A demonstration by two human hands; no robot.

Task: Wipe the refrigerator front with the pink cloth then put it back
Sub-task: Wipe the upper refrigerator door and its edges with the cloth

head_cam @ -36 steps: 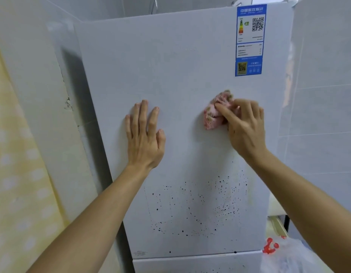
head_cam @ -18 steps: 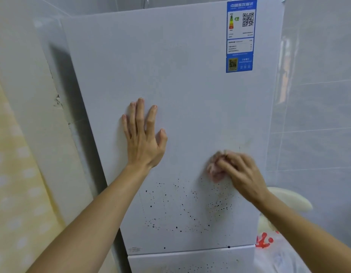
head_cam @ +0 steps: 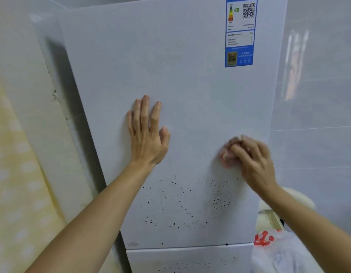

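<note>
The white refrigerator front (head_cam: 190,75) fills the middle of the view, with many small black specks across its lower part. My left hand (head_cam: 147,134) lies flat on the door with straight fingers, left of centre. My right hand (head_cam: 253,160) grips the bunched pink cloth (head_cam: 227,156) and presses it against the door near its right edge, just above the specks. Most of the cloth is hidden under my fingers, and that hand is blurred.
A blue energy label (head_cam: 239,32) is stuck at the door's upper right. A lower door (head_cam: 190,259) starts below a seam. A white plastic bag with red print (head_cam: 279,251) sits at the bottom right, beside grey wall tiles (head_cam: 318,115). A yellow patterned curtain (head_cam: 17,174) hangs at left.
My right hand swept the cloth down from the door's upper right to just above the specks, then rose slightly. My left hand stayed flat in place.
</note>
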